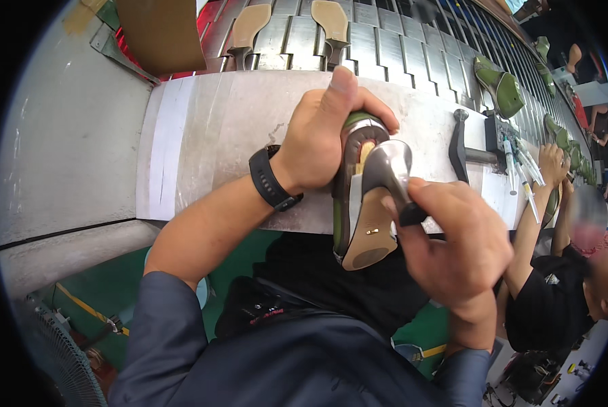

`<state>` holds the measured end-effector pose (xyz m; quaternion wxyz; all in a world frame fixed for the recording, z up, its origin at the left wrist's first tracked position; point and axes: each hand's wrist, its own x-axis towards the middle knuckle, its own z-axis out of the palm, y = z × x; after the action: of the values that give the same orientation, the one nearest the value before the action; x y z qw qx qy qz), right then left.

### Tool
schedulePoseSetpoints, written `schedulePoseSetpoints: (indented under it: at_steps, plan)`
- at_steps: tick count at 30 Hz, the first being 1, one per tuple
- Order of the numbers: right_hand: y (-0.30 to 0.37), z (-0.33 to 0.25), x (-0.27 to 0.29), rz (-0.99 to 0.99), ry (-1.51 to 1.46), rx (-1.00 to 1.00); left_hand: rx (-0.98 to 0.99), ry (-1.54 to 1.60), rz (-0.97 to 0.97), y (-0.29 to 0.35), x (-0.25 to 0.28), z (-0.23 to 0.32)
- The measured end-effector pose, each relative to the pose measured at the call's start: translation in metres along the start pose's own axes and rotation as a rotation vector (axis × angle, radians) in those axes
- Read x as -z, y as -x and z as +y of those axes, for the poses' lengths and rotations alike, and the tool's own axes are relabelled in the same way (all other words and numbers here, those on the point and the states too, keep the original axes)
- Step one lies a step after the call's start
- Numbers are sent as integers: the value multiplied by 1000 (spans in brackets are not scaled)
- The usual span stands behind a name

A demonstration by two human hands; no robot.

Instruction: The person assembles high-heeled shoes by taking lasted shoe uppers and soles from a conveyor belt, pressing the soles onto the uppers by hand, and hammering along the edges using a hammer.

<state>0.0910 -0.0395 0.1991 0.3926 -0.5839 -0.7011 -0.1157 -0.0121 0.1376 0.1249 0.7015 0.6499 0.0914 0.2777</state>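
Observation:
My left hand (pixel 317 139) is closed around a green shoe (pixel 340 220), held bottom side up with its toe toward me; the thumb sticks up. Against its underside lies a beige sole (pixel 370 227) bearing a small gold piece and a shiny silver heel (pixel 391 163) with a black tip. Fingers and thumb of my right hand (pixel 457 237) grip this sole at its heel. The heel end sits to the right of the shoe's back part, where the brown edge and a yellowish patch of the underside show. My right fingertips are partly hidden.
A hammer (pixel 459 146) and a dark holder with several syringes (pixel 511 152) lie to the right on the pale worktop (pixel 229 122). Beyond runs a slatted metal conveyor (pixel 378 41) carrying beige soles (pixel 330 24) and green shoes (pixel 499 85). A co-worker (pixel 555 292) works close at right.

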Motion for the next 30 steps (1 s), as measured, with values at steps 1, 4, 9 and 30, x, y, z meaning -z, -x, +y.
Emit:
schedulePoseSetpoints:
  at_steps: [1,4,9,30]
  plan:
    - [1,3,-10,15,13,35,-25,-30,-10,2,-2,0]
    - [3,7,-32,72,30,85,-79,-66,-32,5,6,-3]
    - [3,5,-35,72,73,92,-61,-58,-30,3,6,-3]
    - [24,41,-34,30,-472,-743,-25,-148,-65,-22,-2,-10]
